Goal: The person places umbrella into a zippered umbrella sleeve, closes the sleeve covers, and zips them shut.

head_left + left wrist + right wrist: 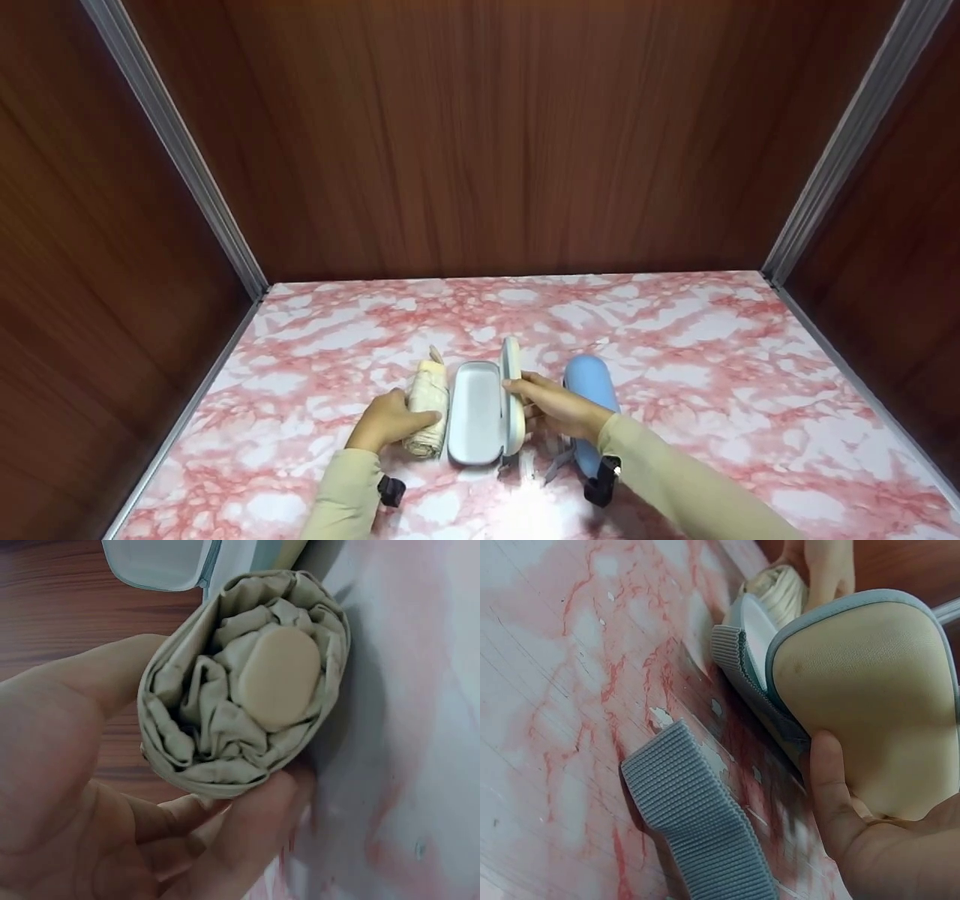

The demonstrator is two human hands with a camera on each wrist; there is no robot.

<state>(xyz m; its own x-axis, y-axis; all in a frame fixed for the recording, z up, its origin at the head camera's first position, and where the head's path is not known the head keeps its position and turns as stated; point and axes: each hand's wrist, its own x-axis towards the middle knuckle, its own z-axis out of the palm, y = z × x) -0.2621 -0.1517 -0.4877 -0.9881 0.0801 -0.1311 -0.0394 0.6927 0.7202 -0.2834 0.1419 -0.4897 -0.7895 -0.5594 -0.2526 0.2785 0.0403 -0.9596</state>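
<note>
A cream folding umbrella, rolled up with a loop at its far end, lies along the left of an open case. My left hand grips it from the left, thumb over the top. The left wrist view looks onto its end, where an oval beige cap sits among the folds. The long case has a pale lining; its cream lid stands nearly upright on the right side. My right hand pinches that lid between thumb and fingers. In the right wrist view the lid's outside shows a grey-blue edge.
A blue rounded case lies right of the open case, partly behind my right wrist. Close to the right wrist camera is a grey ribbed strap. Wood-grain panels rise behind and beside the pink-and-white table.
</note>
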